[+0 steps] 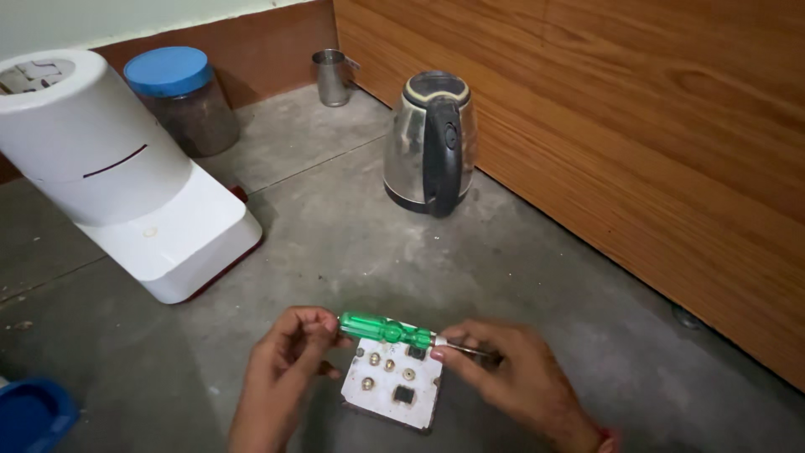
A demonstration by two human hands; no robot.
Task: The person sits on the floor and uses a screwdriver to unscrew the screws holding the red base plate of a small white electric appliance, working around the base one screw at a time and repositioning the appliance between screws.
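Green screwdriver (386,328) pinched crosswise between both hands' fingers (323,327)

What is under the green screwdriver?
Under the green screwdriver lies a white square plate with brass screws and dark slots, on the grey floor. Both hands cover the plate's upper corners; what lies beneath the plate is hidden.

Green screwdriver (386,329), white switch plate (394,382), blue-lidded jar (180,101), white appliance (117,176)
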